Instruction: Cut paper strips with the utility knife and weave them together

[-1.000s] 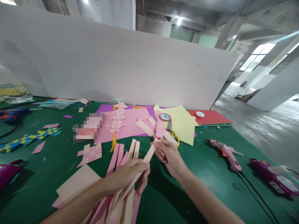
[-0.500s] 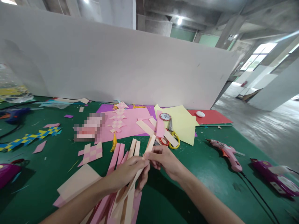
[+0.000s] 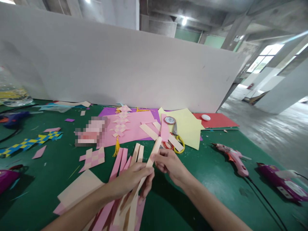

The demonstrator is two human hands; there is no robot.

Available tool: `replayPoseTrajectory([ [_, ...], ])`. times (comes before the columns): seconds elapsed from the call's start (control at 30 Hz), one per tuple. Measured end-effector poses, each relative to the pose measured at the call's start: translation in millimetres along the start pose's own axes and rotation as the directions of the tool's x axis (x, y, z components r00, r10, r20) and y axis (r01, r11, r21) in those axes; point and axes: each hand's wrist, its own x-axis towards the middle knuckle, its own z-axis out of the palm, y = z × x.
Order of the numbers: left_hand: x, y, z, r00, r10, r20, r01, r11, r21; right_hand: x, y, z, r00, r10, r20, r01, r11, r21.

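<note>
My left hand (image 3: 136, 178) is closed round a cream paper strip (image 3: 156, 146) that slants up to the right. The thumb and fingers of my right hand (image 3: 169, 163) pinch the same strip a little higher. Under my left hand and forearm lie several pink strips (image 3: 116, 165) and cream strips (image 3: 140, 153), partly hidden by the arm. A woven pink-and-cream checked piece (image 3: 93, 159) rests to the left. Nearer to me, a cream paper square (image 3: 80, 186) lies over pink paper. Beyond my right hand are scissors with yellow and red handles (image 3: 182, 144), partly covered by strips.
At right, a pink glue gun (image 3: 232, 157) trails its cord past a purple power strip (image 3: 281, 181). Pink sheet (image 3: 141, 128), yellow sheet (image 3: 192, 126) and red board (image 3: 218, 121) lie at the back, before a white partition (image 3: 120, 64). A blue-yellow woven band (image 3: 31, 142) lies left.
My right hand has shifted slightly up and right along the cream strip, opening a small gap from my left hand. More of the strip shows between them.
</note>
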Motion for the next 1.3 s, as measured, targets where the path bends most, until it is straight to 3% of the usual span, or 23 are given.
replayPoseTrajectory([
  [0.53, 0.5, 1.2, -1.2, 1.0, -0.006, 0.004, 0.006, 1.0, -0.02, 0.7, 0.9, -1.0, 1.0, -0.015, -0.014, 0.015, 1.0, 0.004],
  [0.73, 1.3, -2.7, -2.0, 1.0, 0.026, -0.003, -0.026, 0.999, -0.036, -1.8, -0.2, -0.8, 0.99, 0.059, 0.126, -0.048, 0.995, -0.085],
  [1.3, -2.5, 2.4, 0.2, 0.999, -0.027, 0.03, 0.026, 1.0, 0.013, -0.2, -5.6, -6.5, 0.998, -0.016, 0.061, 0.016, 1.0, 0.011],
])
